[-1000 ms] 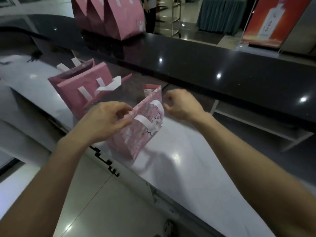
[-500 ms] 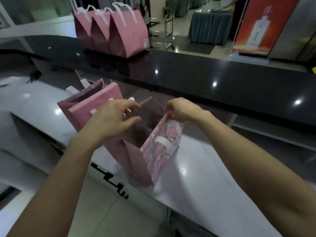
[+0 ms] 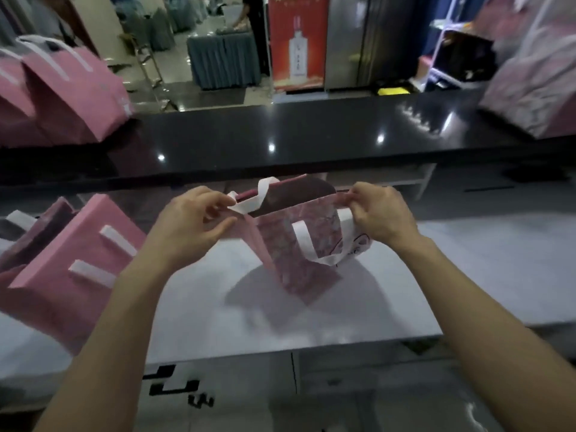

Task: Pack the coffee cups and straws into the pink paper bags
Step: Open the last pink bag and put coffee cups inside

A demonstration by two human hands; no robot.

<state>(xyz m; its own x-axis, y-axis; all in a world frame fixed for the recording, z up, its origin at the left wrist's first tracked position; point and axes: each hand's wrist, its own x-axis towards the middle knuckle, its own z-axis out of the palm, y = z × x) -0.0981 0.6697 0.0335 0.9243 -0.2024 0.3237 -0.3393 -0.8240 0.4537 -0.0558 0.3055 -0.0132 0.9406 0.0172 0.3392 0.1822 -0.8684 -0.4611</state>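
Observation:
A pink patterned paper bag (image 3: 297, 244) with white handles stands on the white counter (image 3: 467, 269) in the middle of the view, its mouth spread open. My left hand (image 3: 191, 222) pinches the bag's left rim by the white handle. My right hand (image 3: 378, 213) pinches the right rim. The dark inside of the bag shows between my hands. No coffee cups or straws are in view.
Flat pink bags (image 3: 71, 260) lie stacked on the counter at the left. Beyond runs a raised black counter (image 3: 296, 135) with standing pink bags (image 3: 71, 98) at far left and more bags (image 3: 536, 79) at far right. A person stands far back by a draped table.
The bag's mouth has been pulled wider between my two hands and now faces me squarely. The view has swung right and upward, bringing the far-right bags into sight.

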